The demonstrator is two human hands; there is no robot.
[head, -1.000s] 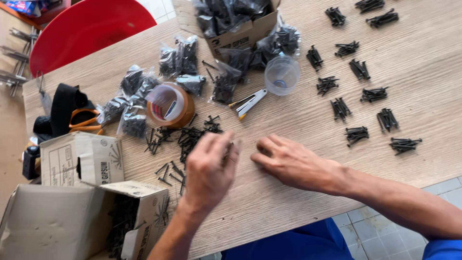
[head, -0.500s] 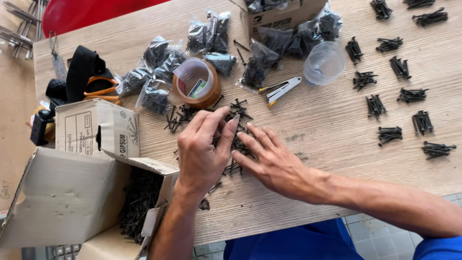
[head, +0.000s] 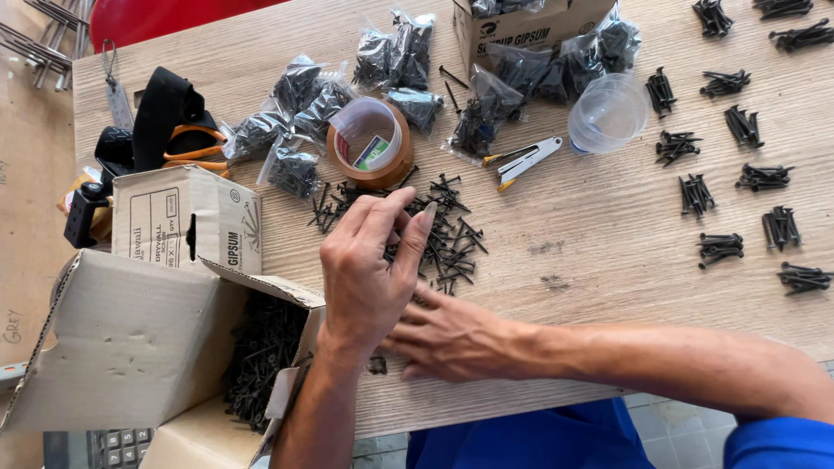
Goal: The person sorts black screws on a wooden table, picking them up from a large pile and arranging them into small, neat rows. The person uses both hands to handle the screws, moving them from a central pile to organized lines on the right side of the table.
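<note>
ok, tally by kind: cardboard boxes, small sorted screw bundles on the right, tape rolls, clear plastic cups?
cardboard boxes: 3
screw bundles: 12
tape rolls: 1
clear plastic cups: 1
Total: 17

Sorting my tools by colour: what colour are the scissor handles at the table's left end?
Orange; the scissors lie partly under a black strap, seen in the head view.

Free room: bare table (head: 599, 260) between the loose screws (head: 443, 234) and the small screw bundles (head: 721, 247) at right. Obstacles: open box (head: 130, 347) and closed box (head: 187, 221) at left; tape roll (head: 369, 152), screw bags (head: 295, 130), stapler (head: 524, 161) and cup (head: 608, 113) beyond the screws.
</note>
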